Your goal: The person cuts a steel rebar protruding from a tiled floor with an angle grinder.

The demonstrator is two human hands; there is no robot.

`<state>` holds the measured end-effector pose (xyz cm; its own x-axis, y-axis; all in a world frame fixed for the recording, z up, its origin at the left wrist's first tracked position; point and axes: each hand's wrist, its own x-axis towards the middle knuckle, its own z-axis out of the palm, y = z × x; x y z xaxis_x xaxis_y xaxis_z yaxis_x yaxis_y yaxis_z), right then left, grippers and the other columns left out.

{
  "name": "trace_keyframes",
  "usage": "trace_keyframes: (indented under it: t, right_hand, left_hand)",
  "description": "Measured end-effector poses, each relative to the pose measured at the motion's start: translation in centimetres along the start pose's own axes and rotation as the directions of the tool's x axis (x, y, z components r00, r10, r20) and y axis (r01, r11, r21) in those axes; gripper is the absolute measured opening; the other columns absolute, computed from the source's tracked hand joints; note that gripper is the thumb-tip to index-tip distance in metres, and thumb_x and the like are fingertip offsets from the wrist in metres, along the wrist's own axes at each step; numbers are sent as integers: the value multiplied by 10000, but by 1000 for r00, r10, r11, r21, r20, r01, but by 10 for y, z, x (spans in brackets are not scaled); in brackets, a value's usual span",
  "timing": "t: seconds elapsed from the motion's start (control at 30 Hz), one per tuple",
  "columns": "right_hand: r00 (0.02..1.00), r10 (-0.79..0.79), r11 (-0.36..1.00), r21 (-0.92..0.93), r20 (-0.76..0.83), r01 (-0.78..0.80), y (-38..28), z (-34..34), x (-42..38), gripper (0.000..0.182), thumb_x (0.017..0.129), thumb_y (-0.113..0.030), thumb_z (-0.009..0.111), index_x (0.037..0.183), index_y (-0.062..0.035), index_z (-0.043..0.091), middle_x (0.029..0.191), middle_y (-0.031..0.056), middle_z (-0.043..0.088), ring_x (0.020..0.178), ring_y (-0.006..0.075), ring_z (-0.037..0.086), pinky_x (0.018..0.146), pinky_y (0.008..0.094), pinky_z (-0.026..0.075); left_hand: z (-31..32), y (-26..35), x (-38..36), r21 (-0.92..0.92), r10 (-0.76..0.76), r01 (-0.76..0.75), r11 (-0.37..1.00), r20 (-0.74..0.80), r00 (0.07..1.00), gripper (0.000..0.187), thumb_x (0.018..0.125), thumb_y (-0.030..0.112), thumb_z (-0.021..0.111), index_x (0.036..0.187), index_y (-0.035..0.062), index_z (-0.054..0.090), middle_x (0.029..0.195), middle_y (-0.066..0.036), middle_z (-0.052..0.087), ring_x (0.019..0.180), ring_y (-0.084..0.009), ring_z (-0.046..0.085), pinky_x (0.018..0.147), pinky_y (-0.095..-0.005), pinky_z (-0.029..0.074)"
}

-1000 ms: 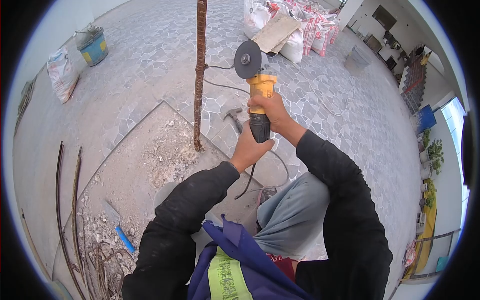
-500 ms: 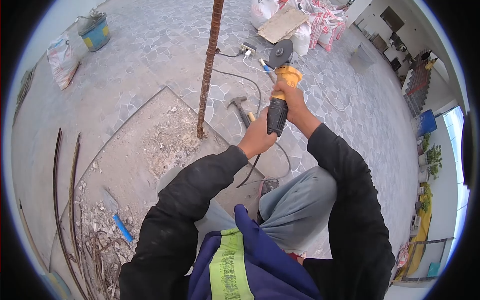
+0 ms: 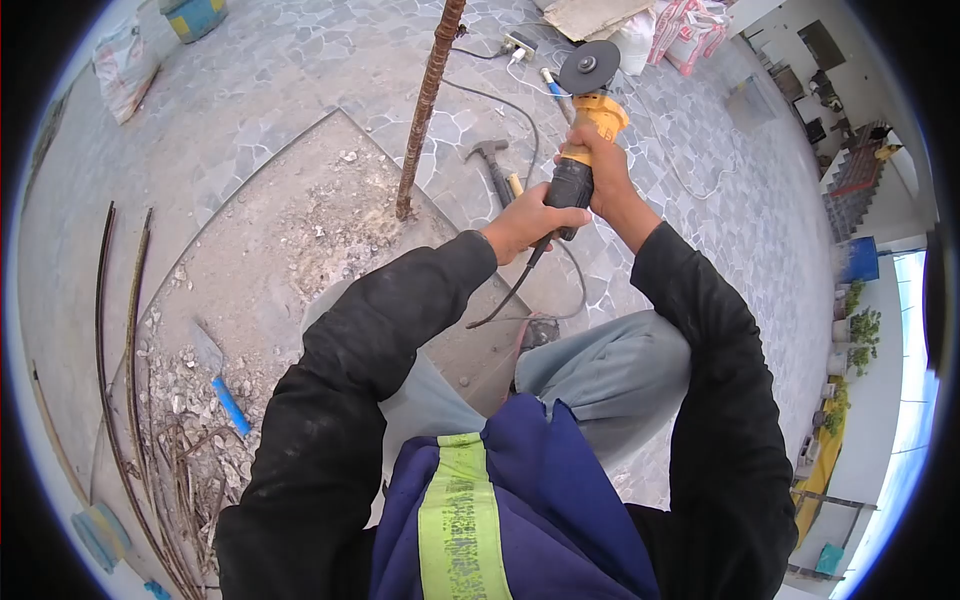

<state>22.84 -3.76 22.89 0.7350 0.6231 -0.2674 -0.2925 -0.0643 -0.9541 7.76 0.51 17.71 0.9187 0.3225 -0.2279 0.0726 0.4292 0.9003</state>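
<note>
A yellow and black angle grinder [image 3: 597, 117] is held out in front of me, its dark cutting disc [image 3: 590, 68] at the far end. My right hand [image 3: 604, 170] wraps round the grinder's body near the yellow head. Lower down, my left hand [image 3: 530, 222] is closed on the black rear end, where the power cord [image 3: 512, 292] comes out. A rusty rebar [image 3: 428, 105] stands upright, slightly tilted, to the left of the grinder and apart from the disc. A hammer [image 3: 492, 170] lies on the floor just beyond my left hand.
Rubble surrounds the rebar's foot. At left lie a blue-handled trowel [image 3: 230, 405] and long rusty bars [image 3: 104, 300]. A power strip [image 3: 519, 44] sits on the stone-patterned floor ahead. Sacks [image 3: 690, 35] are piled at the back, and a bucket [image 3: 194, 16] stands far left.
My view has tilted down a little, so the floor things sit higher in the picture. The grinder stays in both hands, and my left hand's thumb now lies across its rear end.
</note>
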Motion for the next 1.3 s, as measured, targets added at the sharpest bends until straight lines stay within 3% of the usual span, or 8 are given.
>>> trace_keyframes:
  t: [0.57,0.73,0.87,0.97,1.1,1.13,1.23,1.3]
  right_hand:
    - [866,33,999,18,500,-48,-33,-5,-28,640,847,-338,711,1313,54,513,1098,213,665,957,307,714,822,412,621]
    - [510,-74,997,83,857,5,-29,14,-22,892,865,-591,624,1416,90,455,1207,328,632,1109,421,688,986,436,585]
    - [580,-26,876,299,814,-379,-35,47,-38,621,857,-275,757,1358,-25,490,1272,214,607,1137,356,637,1067,467,494]
    - [735,34,943,222,678,-249,-40,52,-29,406,861,-237,735,1159,6,606,987,151,679,851,273,704,791,416,610]
    - [863,0,984,-155,505,91,-27,10,33,166,881,-189,688,953,-51,632,720,47,619,636,184,642,618,307,569]
    - [874,-26,932,-305,486,197,-21,-7,52,438,826,-313,746,1112,-8,615,885,116,666,771,211,688,723,319,599]
    - [953,35,793,-589,299,156,2,-59,116,503,743,-337,839,1066,11,674,893,95,706,718,144,684,655,286,576]
    - [981,5,713,-689,196,134,34,-97,151,445,716,-349,844,912,17,685,753,72,649,618,155,636,559,307,494]
  left_hand:
    - [-4,0,3,-443,10,251,861,508,861,444,750,114,748,1156,78,570,953,-42,639,877,-160,665,612,-294,553]
    - [1,8,11,-626,584,621,471,749,312,522,743,209,749,1197,52,544,899,-91,616,841,-200,648,479,-213,504]
    - [5,6,24,-590,753,665,459,655,61,594,712,264,743,1212,5,552,929,-125,640,872,-231,667,514,-230,555]
    - [-34,13,22,-549,450,241,801,816,363,649,765,444,713,1233,11,591,1014,-196,698,855,-250,718,580,-286,590]
    - [-38,-16,26,-317,-9,89,944,246,969,715,858,483,643,1366,-14,571,1123,-224,705,1023,-313,700,887,-457,546]
    - [-41,-29,26,169,-10,-25,985,200,980,627,891,442,631,1344,10,589,1140,-220,703,1044,-311,695,883,-457,541]
    - [-35,-40,-8,976,-103,-215,-27,211,972,469,910,359,653,1272,61,645,1170,-210,700,1087,-327,686,917,-450,529]
    - [-45,-62,-13,909,-473,-416,21,375,797,468,884,329,671,1271,66,656,1181,-190,700,1097,-347,678,922,-451,532]
